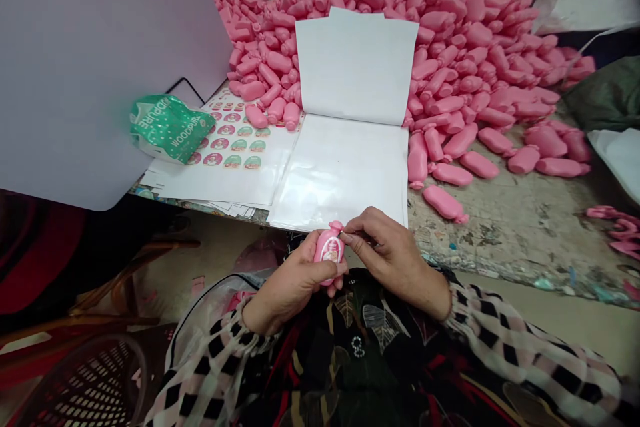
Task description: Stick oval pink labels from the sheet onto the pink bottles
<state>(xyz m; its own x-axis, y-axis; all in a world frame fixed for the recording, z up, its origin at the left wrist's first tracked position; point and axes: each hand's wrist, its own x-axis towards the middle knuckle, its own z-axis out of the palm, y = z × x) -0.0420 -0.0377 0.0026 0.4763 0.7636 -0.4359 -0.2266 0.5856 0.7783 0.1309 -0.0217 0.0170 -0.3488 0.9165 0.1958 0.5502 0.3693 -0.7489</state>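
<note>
Just past my lap, in front of the table edge, my left hand (305, 267) is closed round a small pink plastic bottle (329, 245), which stands nearly upright in it. An oval label with a picture shows on the bottle's front. My right hand (383, 250) comes in from the right, its thumb and forefinger pinched together at the bottle's neck. What those fingertips hold, if anything, is too small to make out. Behind both hands lies a white sheet (345, 167), with another sheet (357, 70) standing tilted up at its back.
Many similar pink bottles (450, 53) are heaped across the back and right of the table (500, 233). At left lie printed sticker sheets (235, 140) under a green packet (173, 127). A pale panel (105, 67) rises on the left. A basket (95, 380) stands below.
</note>
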